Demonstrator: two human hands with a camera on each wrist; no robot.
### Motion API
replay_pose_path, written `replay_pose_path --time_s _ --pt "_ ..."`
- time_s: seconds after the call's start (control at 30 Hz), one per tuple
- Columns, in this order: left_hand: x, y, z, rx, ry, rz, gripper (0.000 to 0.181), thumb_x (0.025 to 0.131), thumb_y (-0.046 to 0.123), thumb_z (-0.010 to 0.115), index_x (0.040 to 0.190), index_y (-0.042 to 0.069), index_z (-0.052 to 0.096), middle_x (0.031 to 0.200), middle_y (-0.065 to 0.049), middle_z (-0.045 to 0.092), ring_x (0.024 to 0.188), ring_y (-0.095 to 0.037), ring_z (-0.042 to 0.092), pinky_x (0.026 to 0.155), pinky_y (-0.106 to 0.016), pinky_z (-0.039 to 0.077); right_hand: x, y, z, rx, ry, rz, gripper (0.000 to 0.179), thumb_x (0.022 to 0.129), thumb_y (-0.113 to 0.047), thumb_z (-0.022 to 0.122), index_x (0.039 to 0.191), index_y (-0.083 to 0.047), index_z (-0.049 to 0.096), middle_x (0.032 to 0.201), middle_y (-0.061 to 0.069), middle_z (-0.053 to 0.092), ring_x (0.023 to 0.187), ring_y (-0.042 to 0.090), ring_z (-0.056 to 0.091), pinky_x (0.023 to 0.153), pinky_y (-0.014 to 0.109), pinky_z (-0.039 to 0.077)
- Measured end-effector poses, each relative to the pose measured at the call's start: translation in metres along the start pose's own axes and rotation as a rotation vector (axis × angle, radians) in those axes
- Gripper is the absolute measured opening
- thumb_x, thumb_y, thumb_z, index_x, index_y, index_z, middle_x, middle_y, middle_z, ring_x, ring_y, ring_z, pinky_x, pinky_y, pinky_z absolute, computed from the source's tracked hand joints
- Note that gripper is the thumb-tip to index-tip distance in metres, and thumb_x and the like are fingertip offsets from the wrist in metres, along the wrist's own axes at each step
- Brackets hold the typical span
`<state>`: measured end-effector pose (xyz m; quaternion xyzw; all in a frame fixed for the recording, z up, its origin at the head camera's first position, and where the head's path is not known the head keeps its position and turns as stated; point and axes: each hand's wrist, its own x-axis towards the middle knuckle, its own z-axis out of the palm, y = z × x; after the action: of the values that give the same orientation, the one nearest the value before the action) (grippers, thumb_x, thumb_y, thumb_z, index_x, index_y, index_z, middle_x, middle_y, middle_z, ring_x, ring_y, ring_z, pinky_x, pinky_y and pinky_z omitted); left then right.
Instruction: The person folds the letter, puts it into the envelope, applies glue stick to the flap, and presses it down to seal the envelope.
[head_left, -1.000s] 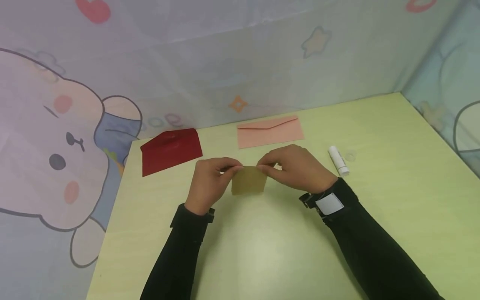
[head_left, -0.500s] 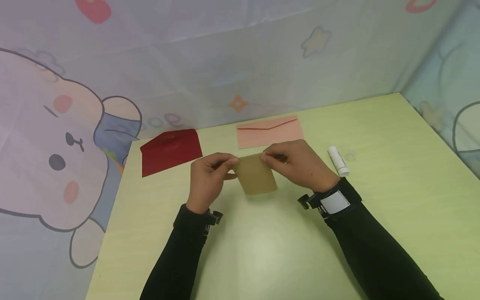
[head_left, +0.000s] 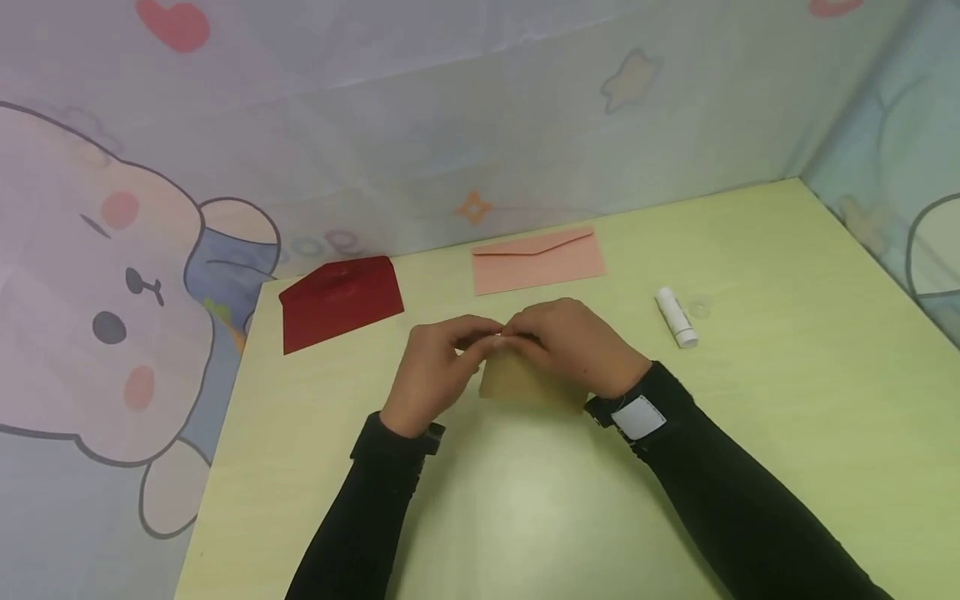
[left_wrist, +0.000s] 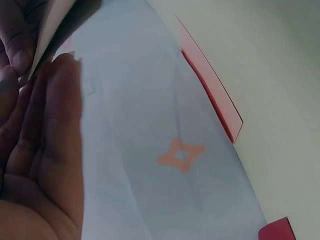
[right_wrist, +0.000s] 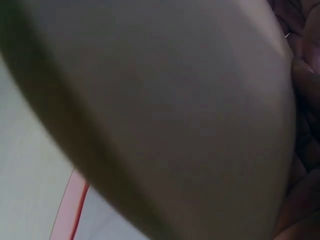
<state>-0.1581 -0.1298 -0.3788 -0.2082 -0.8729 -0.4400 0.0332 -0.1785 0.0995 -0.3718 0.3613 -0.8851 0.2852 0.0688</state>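
Observation:
A piece of brown paper [head_left: 525, 387] hangs from both hands above the table in the head view. My left hand [head_left: 442, 375] pinches its upper edge between thumb and forefinger. Close beside it, my right hand [head_left: 573, 346] pinches the same edge, and the fingertips of the two hands meet there. Part of the sheet lies hidden behind the right hand. In the left wrist view the brown paper [left_wrist: 52, 25] shows edge-on at the fingertips. Large and blurred, the brown paper [right_wrist: 175, 110] fills most of the right wrist view.
A red envelope [head_left: 341, 308] lies at the back left of the pale yellow table [head_left: 510, 525]. A pink envelope [head_left: 538, 265] lies behind the hands. To the right are a white glue stick [head_left: 677, 318] and a small clear cap [head_left: 700, 307]. A printed cloth [head_left: 420, 108] rises behind.
The hands have come together at the paper's upper edge, the right moving left. The sheet first swung flatter and to the right, and now hangs partly behind the right hand.

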Motion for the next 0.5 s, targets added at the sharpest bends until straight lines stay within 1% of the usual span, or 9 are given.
replay_pose_path --time_s 0.07,0.13,0.2,0.27,0.33,0.4,0.47,0.5 --pt "0.0 0.001 0.001 0.012 0.033 0.033 0.01 0.106 0.02 0.083 0.112 0.015 0.089 0.098 0.0 0.088 0.083 -0.013 0.078 0.074 -0.027 0.064 0.0 -0.001 0.001 -0.01 0.0 0.009 0.017 0.109 -0.024 0.079 0.101 -0.012 0.088 0.093 -0.003 0.084 0.082 0.011 0.074 0.081 0.034 0.063" --pt "0.001 0.001 0.002 0.051 0.058 0.071 0.008 0.105 0.019 0.084 0.104 0.014 0.089 0.091 -0.001 0.086 0.077 -0.013 0.072 0.071 -0.023 0.058 -0.001 -0.001 0.001 -0.014 0.001 0.014 0.017 0.109 -0.024 0.079 0.102 -0.013 0.089 0.093 -0.003 0.085 0.082 0.009 0.074 0.081 0.034 0.063" --pt "0.003 0.001 0.002 0.11 0.089 0.113 0.009 0.105 0.02 0.083 0.102 0.012 0.088 0.091 -0.002 0.085 0.077 -0.014 0.07 0.072 -0.023 0.054 -0.001 0.001 0.0 -0.014 -0.005 0.019 0.016 0.109 -0.022 0.078 0.103 -0.013 0.089 0.094 -0.004 0.085 0.082 0.009 0.073 0.08 0.033 0.062" --pt "0.003 0.0 0.0 0.153 0.141 0.138 0.009 0.104 0.018 0.083 0.102 0.01 0.087 0.091 -0.005 0.085 0.078 -0.016 0.071 0.071 -0.025 0.054 -0.002 0.004 -0.004 -0.004 -0.011 0.025 0.014 0.11 -0.02 0.077 0.104 -0.012 0.088 0.094 -0.004 0.084 0.08 0.009 0.07 0.078 0.032 0.06" --pt "0.002 0.0 -0.005 0.169 0.197 0.138 0.008 0.104 0.014 0.083 0.103 0.007 0.086 0.093 -0.007 0.085 0.079 -0.019 0.074 0.069 -0.028 0.056 -0.003 0.008 -0.008 0.004 -0.013 0.036 0.013 0.11 -0.017 0.076 0.105 -0.013 0.088 0.093 -0.005 0.082 0.079 0.008 0.067 0.077 0.03 0.057" --pt "0.001 -0.002 -0.01 0.17 0.244 0.117 0.006 0.104 0.011 0.083 0.103 0.006 0.086 0.094 -0.009 0.085 0.083 -0.021 0.079 0.069 -0.031 0.061 -0.004 0.012 -0.014 0.011 -0.01 0.051 0.013 0.11 -0.016 0.076 0.102 -0.013 0.087 0.09 -0.006 0.08 0.076 0.009 0.062 0.074 0.029 0.054" --pt "0.0 -0.005 -0.014 0.139 0.273 0.084 0.004 0.103 0.007 0.083 0.104 0.004 0.085 0.096 -0.012 0.086 0.084 -0.025 0.081 0.069 -0.035 0.067 -0.006 0.018 -0.019 0.017 -0.006 0.07 0.013 0.109 -0.015 0.077 0.101 -0.015 0.087 0.09 -0.007 0.08 0.076 0.008 0.062 0.075 0.028 0.053" --pt "-0.001 -0.007 -0.016 0.122 0.277 0.071 0.005 0.103 0.007 0.083 0.105 0.003 0.085 0.097 -0.013 0.086 0.085 -0.026 0.082 0.071 -0.036 0.069 -0.007 0.02 -0.022 0.026 -0.004 0.08 0.013 0.109 -0.015 0.077 0.101 -0.016 0.088 0.09 -0.008 0.081 0.077 0.008 0.062 0.075 0.028 0.053"
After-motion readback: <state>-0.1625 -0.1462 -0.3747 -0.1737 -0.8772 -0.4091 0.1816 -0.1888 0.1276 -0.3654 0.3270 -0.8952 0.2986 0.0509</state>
